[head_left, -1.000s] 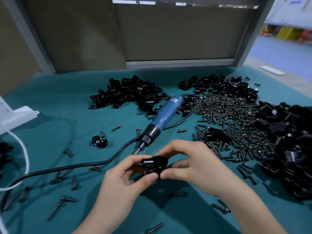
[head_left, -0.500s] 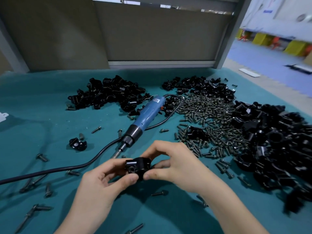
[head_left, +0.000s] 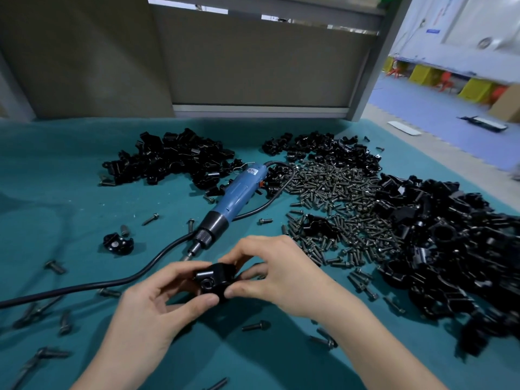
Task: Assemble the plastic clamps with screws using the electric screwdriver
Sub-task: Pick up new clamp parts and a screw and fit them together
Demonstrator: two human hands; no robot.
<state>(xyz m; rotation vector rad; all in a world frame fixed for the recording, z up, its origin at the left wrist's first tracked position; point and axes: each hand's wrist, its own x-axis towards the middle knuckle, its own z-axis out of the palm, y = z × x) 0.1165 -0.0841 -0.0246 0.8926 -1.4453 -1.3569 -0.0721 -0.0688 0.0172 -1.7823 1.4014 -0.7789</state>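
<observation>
Both hands hold one black plastic clamp [head_left: 215,280] just above the teal mat, near the front centre. My left hand [head_left: 157,302] pinches its left side with thumb and fingers; my right hand [head_left: 278,273] grips its right side, fingers curled over the top. A round screw hole on the clamp faces me. The blue electric screwdriver [head_left: 235,197] lies on the mat right behind my hands, its bit pointing toward them. A heap of dark screws [head_left: 334,209] spreads to the right of it.
Piles of black clamp parts lie at the back left [head_left: 168,161], back centre [head_left: 323,150] and right [head_left: 455,249]. The screwdriver's black cable [head_left: 92,285] runs left across the mat. One lone clamp half [head_left: 117,243] and loose screws [head_left: 254,325] lie scattered around my hands.
The view has swung to the right, so the table's contents sit further left in frame. Both hands keep holding the clamp and have turned it slightly.
</observation>
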